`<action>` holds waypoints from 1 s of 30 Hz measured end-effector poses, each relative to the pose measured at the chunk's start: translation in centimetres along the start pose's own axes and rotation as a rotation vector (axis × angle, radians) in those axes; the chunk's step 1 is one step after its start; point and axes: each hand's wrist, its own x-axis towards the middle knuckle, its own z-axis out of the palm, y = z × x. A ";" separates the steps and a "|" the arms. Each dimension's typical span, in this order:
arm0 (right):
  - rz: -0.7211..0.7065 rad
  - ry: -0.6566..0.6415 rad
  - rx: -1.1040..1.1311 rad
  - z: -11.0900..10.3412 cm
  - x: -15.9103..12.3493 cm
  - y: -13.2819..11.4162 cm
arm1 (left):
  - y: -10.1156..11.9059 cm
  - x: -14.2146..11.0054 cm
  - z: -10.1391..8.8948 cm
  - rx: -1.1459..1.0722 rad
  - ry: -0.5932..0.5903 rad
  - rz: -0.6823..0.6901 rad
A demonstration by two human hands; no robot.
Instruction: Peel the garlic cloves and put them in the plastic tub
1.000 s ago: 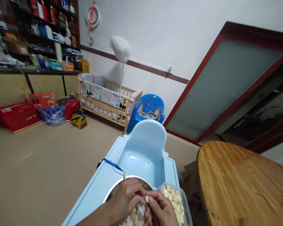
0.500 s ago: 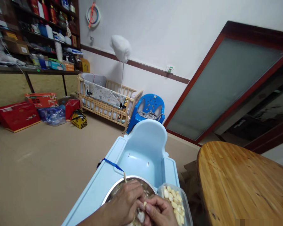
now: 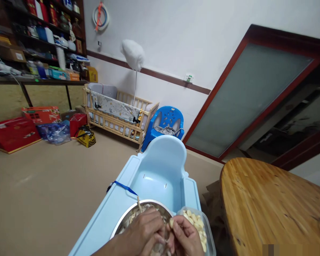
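Observation:
Both of my hands meet at the bottom edge, over a round steel bowl (image 3: 128, 217) that holds garlic skins and unpeeled pieces. My right hand (image 3: 185, 237) pinches a pale garlic clove (image 3: 171, 223) at its fingertips. My left hand (image 3: 142, 233) curls closed beside it, its fingers pressed against the clove and the right fingers. Right of the bowl stands a clear plastic container (image 3: 207, 227) with several peeled cloves in it. Bowl and container rest on the tray of a light blue baby chair (image 3: 160, 170).
A round wooden table (image 3: 266, 202) stands close on the right. Across the tan floor are a wooden crib (image 3: 117, 113), a blue plastic chair (image 3: 164, 122), red boxes (image 3: 14, 129) and loaded shelves (image 3: 37, 39). A frosted door panel (image 3: 250, 96) leans at the right wall.
The view has shifted slightly left. My fingers have worked the clove, which now shows higher between the right fingertips, nearer the plastic container.

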 end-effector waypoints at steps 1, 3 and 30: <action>-0.010 0.003 0.031 0.0 0.1 -0.1 | 0.0 0.0 0.0 -0.006 -0.001 -0.011; -0.019 0.012 0.084 0.0 0.2 -0.3 | -0.1 0.0 0.0 -0.006 -0.021 -0.029; -0.389 0.900 -0.634 -6.9 -1.6 -3.8 | -1.8 -0.2 0.8 -0.027 0.094 -0.222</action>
